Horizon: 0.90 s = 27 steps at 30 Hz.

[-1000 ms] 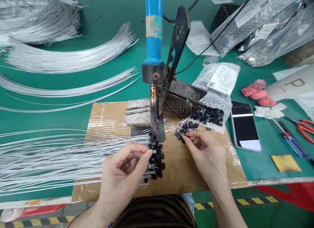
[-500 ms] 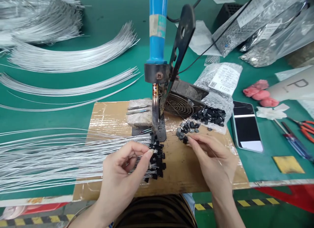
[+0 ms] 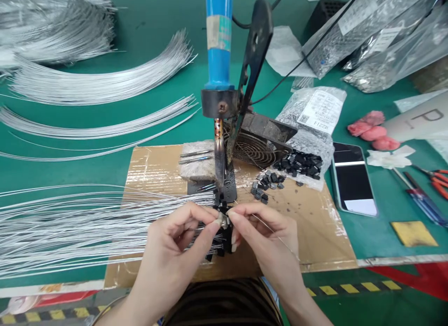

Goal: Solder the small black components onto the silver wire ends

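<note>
My left hand (image 3: 185, 242) is closed in a pinch at a bundle of thin white wires (image 3: 133, 221), its thumb and finger on something small and mostly hidden. Right against it, my right hand (image 3: 269, 237) pinches a small black connector (image 3: 229, 220) between thumb and forefinger. A thin solder-like wire (image 3: 282, 242) passes through the right hand. Beneath both hands, several black connectors (image 3: 220, 252) sit on the ends of the white wires. Just above the fingertips is the tip of a blue-handled soldering iron (image 3: 219, 162), held upright in a stand.
Cardboard (image 3: 315, 232) covers the bench under my hands. Loose black connectors (image 3: 269, 179) lie right of the iron, beside a small fan (image 3: 259, 148) and an opened plastic bag (image 3: 313, 116). Farther right are a phone (image 3: 354, 181), a yellow sponge (image 3: 414, 234) and pliers (image 3: 439, 179). More wire bundles (image 3: 101, 85) lie left.
My right hand has moved left from the loose connectors, carrying one to my left fingertips. My left hand stays nearly in place, still pinched.
</note>
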### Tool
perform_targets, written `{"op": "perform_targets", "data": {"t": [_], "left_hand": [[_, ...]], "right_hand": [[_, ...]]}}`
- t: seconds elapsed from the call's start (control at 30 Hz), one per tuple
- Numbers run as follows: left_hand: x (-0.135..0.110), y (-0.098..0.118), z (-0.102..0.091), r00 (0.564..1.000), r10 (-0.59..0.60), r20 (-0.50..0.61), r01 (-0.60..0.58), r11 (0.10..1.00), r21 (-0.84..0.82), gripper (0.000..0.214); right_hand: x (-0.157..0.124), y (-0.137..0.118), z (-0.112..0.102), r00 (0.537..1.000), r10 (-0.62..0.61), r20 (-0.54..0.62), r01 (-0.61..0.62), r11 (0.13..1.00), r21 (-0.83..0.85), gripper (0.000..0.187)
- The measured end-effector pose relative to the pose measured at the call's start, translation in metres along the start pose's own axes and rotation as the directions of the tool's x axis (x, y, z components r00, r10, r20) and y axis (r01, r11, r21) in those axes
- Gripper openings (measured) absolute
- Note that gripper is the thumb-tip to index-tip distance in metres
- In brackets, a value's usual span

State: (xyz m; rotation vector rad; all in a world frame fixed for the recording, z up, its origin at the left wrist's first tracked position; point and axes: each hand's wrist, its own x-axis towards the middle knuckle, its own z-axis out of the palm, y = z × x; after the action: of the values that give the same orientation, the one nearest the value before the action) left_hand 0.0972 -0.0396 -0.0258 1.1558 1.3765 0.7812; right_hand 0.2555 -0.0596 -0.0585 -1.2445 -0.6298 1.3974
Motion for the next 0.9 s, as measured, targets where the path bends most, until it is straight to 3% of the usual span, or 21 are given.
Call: {"op": "perform_targets", "data": {"t": [0.17,0.6,0.73,0.9], "left_hand": [[0.003,-0.006,-0.002,0.995,0.084,0.058,-0.079,0.994,-0.074,0.016],[0.006,-0.003,0.001,0.994,0.083,0.065,-0.075,0.99,-0.117,0.018],[0.007,-0.002,0.001,0.995,0.066,0.075,-0.061,0.995,-0.073,0.016],[0.011,-0.007,0.001,0.998,0.051,0.032,-0.049,0.998,-0.038,0.014]], "right_hand": [[-0.001,0.0,0.002,1.0,0.009,0.019,-0.009,1.0,0.025,0.007],[-0.003,0.007,0.0,1.0,-0.015,0.021,0.014,0.999,0.044,0.007],[-0.006,0.008,-0.003,0.996,-0.082,0.028,0.084,0.993,-0.077,0.01],[-0.011,0.008,-0.008,0.968,-0.247,0.055,0.252,0.93,-0.268,0.035]]}}
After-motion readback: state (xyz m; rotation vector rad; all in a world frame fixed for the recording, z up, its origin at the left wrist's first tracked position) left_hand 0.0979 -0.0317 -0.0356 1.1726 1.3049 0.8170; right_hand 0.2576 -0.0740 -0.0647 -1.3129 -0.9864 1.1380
